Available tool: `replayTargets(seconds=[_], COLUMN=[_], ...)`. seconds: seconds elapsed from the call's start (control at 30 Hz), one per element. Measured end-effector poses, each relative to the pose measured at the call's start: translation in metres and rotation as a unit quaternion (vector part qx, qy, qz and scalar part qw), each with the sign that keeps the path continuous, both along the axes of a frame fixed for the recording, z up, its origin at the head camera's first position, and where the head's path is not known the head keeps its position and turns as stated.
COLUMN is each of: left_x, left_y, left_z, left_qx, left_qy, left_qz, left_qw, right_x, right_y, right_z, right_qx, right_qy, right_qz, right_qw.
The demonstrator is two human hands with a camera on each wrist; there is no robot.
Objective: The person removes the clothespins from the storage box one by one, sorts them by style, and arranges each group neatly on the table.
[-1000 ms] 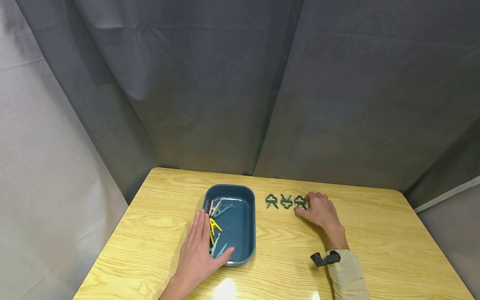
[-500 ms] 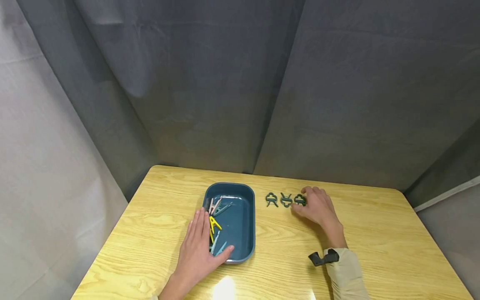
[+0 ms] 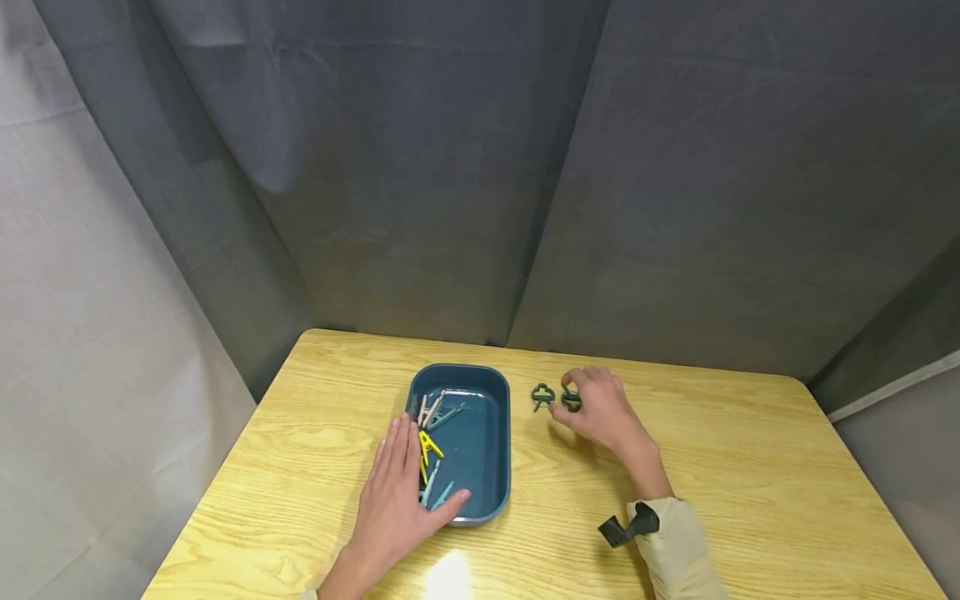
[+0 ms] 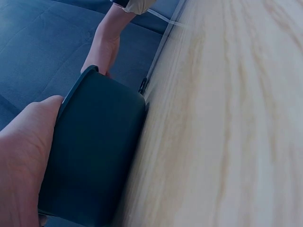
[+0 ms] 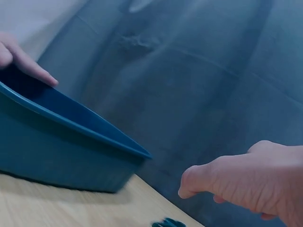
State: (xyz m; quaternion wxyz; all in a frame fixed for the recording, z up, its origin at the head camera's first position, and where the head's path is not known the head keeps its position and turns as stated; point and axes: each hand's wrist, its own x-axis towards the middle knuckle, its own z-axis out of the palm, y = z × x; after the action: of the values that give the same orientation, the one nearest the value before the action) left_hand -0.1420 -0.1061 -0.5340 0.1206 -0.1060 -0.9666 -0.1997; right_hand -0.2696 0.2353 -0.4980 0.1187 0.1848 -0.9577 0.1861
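My left hand (image 3: 390, 492) lies along the left side of a dark blue plastic tray (image 3: 498, 450), its straight fingers on the side and its thumb over the front rim. Inside the tray are pink and grey-green clips (image 3: 433, 412), yellow clips (image 3: 429, 447) and light blue clips (image 3: 442, 496). To the tray's right, my right hand (image 3: 603, 412) hovers above the table with thumb and index finger spread around a dark green clip (image 3: 572, 402); in the right wrist view nothing shows at the thumb tip. Another dark green clip (image 3: 543, 397) lies just left of the thumb.
The pale wooden table (image 3: 750, 467) reaches back to a hanging grey curtain (image 3: 420, 208). A lighter curtain (image 3: 97, 333) hangs at the left. A black wrist mount (image 3: 630, 525) sits on my right sleeve.
My right hand has moved left, from the rightmost dark green clip to the middle one; the rightmost no longer shows in the head view. My left hand and the tray have stayed put.
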Motion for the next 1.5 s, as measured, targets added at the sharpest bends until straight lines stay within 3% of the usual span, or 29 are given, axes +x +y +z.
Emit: replayTargets(seconds=[0.27, 0.5, 0.63, 0.8, 0.93, 1.07, 1.27, 1.5], left_x=[0.000, 0.000, 0.002, 0.007, 0.010, 0.013, 0.015, 0.014], left_y=[0.001, 0.001, 0.003, 0.005, 0.007, 0.007, 0.008, 0.008], left_z=[-0.002, 0.001, 0.001, 0.002, 0.002, 0.002, 0.002, 0.001], left_qx=[0.005, 0.005, -0.002, -0.006, -0.004, -0.012, -0.012, -0.013], left_qy=[0.006, 0.007, 0.009, 0.015, 0.019, 0.023, 0.008, 0.010], left_qz=[0.002, -0.001, 0.000, -0.002, -0.007, -0.007, -0.011, -0.004], left_qw=[1.0000, 1.0000, 1.0000, 0.9999, 0.9998, 0.9996, 0.9998, 0.9999], right_x=[0.008, 0.025, 0.043, 0.066, 0.076, 0.079, 0.082, 0.080], right_y=[-0.032, -0.078, -0.109, -0.135, -0.144, -0.149, -0.151, -0.150], right_z=[0.000, 0.003, 0.002, -0.001, -0.004, -0.009, -0.012, -0.014], right_qx=[-0.011, -0.038, -0.008, 0.084, 0.155, 0.181, 0.182, 0.145], right_qy=[0.046, 0.093, 0.061, -0.004, -0.008, 0.002, 0.008, 0.037], right_qz=[0.059, 0.133, 0.205, 0.265, 0.264, 0.230, 0.177, 0.166], right_qw=[0.9972, 0.9860, 0.9767, 0.9606, 0.9518, 0.9562, 0.9672, 0.9747])
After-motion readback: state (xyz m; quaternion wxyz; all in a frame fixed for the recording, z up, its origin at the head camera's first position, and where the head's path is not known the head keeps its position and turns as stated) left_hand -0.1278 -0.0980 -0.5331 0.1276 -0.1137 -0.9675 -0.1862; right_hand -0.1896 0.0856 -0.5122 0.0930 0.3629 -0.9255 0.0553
